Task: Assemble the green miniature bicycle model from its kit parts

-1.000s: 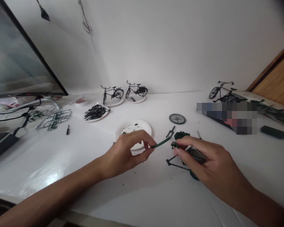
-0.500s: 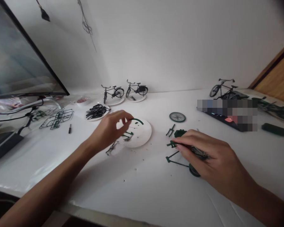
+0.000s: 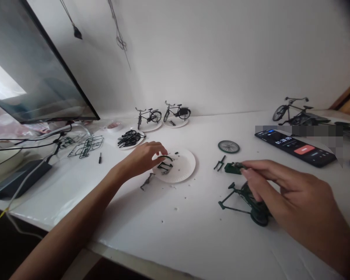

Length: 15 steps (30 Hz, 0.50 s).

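My left hand (image 3: 148, 155) is over the white paper plate (image 3: 186, 171), finger and thumb curled together at one end of a thin curved mudguard (image 3: 169, 157). A small dark frame piece (image 3: 165, 167) lies on the plate beside it. My right hand (image 3: 288, 190) pinches a small dark green part (image 3: 239, 165), its shape mostly covered by the fingers. A green box-shaped piece (image 3: 231, 168) lies just behind that part. Below the right hand is a green toy bicycle frame (image 3: 235, 210) with a wheel (image 3: 259, 217), partly hidden by the hand. A small front fork (image 3: 220, 163) lies nearby.
A loose spoked wheel (image 3: 229, 146) and a phone (image 3: 297, 147) lie beyond my right hand. Built toy bicycles (image 3: 177, 111) stand at the back. Handlebars (image 3: 147, 181), a small screwdriver (image 3: 100, 158), green sprues (image 3: 86, 146) and a plate of black parts (image 3: 130, 139) are leftward.
The view has turned left. My left hand has brought the mudguard lower and leftward over the plate, beside the frame piece. My right hand has turned the small green part and shifted slightly right.
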{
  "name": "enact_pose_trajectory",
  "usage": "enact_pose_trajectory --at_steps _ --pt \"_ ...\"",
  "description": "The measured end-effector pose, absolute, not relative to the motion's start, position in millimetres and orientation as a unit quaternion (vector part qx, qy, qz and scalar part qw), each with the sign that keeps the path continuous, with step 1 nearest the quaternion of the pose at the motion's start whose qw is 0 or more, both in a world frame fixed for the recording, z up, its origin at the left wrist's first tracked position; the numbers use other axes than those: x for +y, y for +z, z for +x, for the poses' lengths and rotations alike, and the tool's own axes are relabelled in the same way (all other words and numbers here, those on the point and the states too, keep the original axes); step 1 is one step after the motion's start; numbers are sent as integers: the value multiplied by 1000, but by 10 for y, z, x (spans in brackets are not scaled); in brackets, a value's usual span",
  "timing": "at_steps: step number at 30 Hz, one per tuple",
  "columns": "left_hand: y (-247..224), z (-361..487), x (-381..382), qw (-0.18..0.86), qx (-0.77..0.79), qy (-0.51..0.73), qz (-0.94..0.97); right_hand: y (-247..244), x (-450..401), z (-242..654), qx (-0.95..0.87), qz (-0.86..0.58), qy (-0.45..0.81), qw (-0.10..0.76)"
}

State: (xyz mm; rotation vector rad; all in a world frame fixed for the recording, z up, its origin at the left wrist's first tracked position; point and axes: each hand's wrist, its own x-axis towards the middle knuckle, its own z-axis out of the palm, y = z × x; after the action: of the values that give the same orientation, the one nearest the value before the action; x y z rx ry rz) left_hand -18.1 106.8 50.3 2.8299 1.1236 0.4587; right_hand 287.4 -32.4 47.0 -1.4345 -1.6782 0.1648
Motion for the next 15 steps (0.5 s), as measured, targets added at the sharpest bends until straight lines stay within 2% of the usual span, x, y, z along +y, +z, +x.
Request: enact_pose_trajectory --at_steps 6,12,15 --pt "572 -198 1027 64 327 66 940 467 -271 2885 -700 -551 36 453" --pt "523 -169 1017 68 328 70 940 545 -280 2896 -658 -566 -22 496" --pt "510 -172 1025 64 321 80 942 570 -239 2968 -633 -602 -31 486"
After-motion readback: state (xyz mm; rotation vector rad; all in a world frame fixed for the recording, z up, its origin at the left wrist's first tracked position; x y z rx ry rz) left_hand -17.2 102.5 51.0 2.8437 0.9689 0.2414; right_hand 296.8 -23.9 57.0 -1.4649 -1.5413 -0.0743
